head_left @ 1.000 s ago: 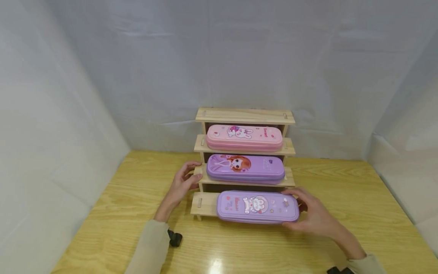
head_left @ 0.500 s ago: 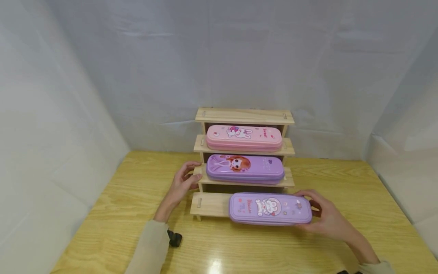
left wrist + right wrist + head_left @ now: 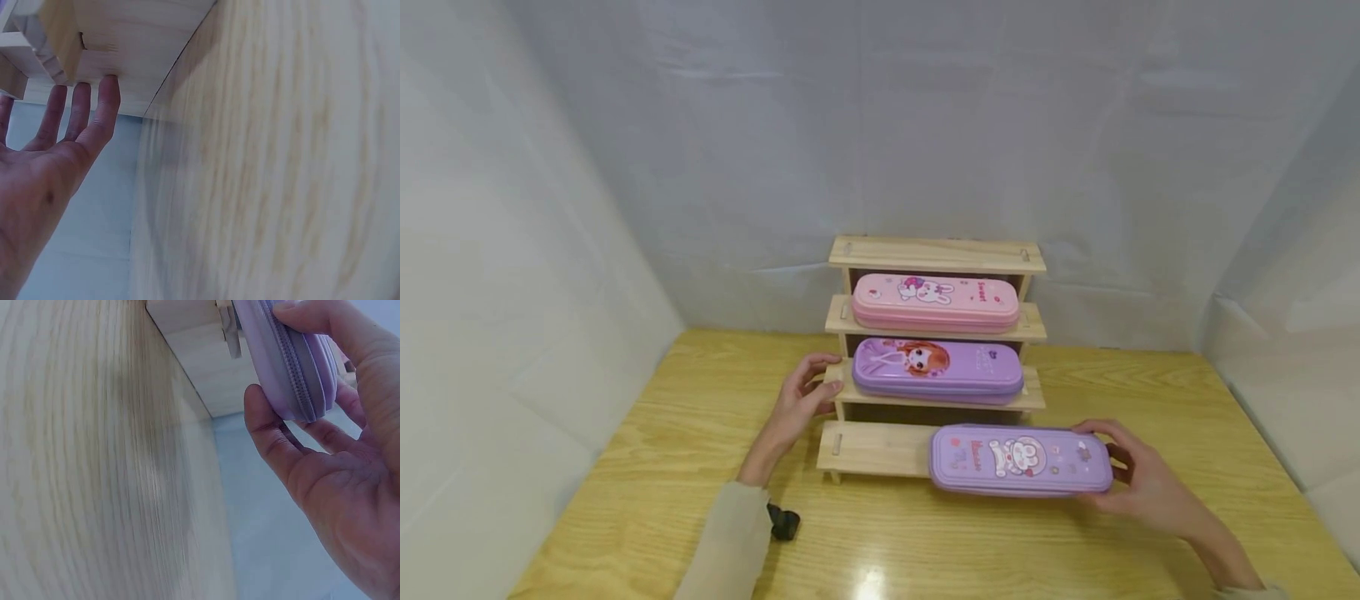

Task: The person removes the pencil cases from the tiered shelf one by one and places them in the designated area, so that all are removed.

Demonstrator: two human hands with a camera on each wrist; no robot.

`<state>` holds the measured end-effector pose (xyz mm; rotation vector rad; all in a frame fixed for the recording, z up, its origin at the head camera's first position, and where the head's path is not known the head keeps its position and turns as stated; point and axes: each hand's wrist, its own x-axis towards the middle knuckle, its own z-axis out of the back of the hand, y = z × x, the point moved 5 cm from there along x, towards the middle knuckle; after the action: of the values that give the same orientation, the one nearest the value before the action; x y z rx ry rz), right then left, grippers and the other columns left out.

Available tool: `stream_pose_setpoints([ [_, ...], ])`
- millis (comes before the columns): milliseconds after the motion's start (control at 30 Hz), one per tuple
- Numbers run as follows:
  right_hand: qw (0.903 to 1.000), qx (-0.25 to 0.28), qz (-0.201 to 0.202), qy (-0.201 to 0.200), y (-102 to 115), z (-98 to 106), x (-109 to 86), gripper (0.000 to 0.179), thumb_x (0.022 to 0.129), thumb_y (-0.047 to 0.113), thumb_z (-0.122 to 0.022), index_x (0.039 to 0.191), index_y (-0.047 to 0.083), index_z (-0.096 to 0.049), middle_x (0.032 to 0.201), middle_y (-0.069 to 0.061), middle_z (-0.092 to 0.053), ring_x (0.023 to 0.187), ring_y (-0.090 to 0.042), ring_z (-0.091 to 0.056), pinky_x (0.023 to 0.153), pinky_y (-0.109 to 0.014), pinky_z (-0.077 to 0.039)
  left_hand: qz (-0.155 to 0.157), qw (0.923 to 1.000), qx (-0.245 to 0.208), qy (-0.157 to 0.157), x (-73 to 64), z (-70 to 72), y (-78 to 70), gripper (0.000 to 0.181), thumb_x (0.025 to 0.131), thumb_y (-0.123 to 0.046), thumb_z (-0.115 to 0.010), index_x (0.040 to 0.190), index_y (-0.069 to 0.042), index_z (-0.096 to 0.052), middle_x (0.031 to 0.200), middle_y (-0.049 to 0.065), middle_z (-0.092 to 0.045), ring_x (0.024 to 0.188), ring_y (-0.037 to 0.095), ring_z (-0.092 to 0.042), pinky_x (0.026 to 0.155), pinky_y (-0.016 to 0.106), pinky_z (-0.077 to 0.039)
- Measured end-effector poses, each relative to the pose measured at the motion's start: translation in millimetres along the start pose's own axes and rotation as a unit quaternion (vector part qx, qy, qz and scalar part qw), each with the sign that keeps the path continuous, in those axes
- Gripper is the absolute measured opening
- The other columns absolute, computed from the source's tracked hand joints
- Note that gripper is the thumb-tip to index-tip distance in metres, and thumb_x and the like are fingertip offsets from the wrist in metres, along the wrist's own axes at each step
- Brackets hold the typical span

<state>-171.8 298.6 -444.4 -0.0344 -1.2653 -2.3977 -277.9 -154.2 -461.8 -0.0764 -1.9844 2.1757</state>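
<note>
My right hand (image 3: 1157,487) pinches the right end of a light purple zip pencil case (image 3: 1021,461) with a rabbit picture. In the right wrist view the thumb lies on one face of the pencil case (image 3: 287,369) and the fingers curl round the other. The case's left part is over the lowest step of a stepped wooden rack (image 3: 872,450), and its right part juts past the end. My left hand (image 3: 793,400) holds the left end of the rack's second step, fingertips against the side panel (image 3: 134,69) in the left wrist view.
A glossy purple pencil case (image 3: 936,368) with a doll picture lies on the second step. A pink pencil case (image 3: 936,300) with a rabbit lies on the third. The top step (image 3: 936,252) is bare wood. Pale sheeting (image 3: 925,125) hangs behind the wooden table (image 3: 700,417).
My right hand has moved to the right with the light purple pencil case, baring more of the lowest step. The left hand and the rack have stayed put.
</note>
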Motion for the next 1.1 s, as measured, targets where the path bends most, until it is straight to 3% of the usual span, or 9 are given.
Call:
stream_pose_setpoints([
  [433,0.9999,0.010,0.006,-0.009,-10.6,23.1,-14.5,0.079,0.072,-0.011,-0.084,0.141,0.005,-0.049,0.139,0.017,-0.050,0.113,0.002,-0.057,0.085,-0.017,-0.055,0.003,1.0000,-0.001,-0.004,1.4,-0.2,1.8,0.040,0.101,-0.017,-0.063,0.139,-0.010,-0.052,0.133,0.016,-0.053,0.097,0.013,-0.060,0.079,0.033,-0.059],
  [867,0.9992,-0.006,-0.028,-0.028,-21.7,48.2,-31.9,0.081,0.074,-0.014,-0.080,0.146,0.003,-0.046,0.138,0.023,-0.048,0.103,0.001,-0.060,0.078,-0.019,-0.056,-0.003,1.0000,-0.003,-0.005,0.1,-0.7,-0.7,0.040,0.100,-0.017,-0.063,0.138,-0.011,-0.052,0.132,0.013,-0.053,0.098,0.014,-0.060,0.078,0.033,-0.060],
  [1100,0.9981,0.043,-0.028,-0.036,-26.7,61.8,-42.7,0.078,0.077,-0.021,-0.073,0.147,0.000,-0.044,0.136,0.016,-0.050,0.098,-0.002,-0.062,0.070,-0.023,-0.058,-0.002,1.0000,-0.001,-0.007,0.0,-0.6,-1.0,0.040,0.100,-0.016,-0.062,0.138,-0.010,-0.052,0.133,0.015,-0.053,0.097,0.013,-0.060,0.077,0.032,-0.060],
])
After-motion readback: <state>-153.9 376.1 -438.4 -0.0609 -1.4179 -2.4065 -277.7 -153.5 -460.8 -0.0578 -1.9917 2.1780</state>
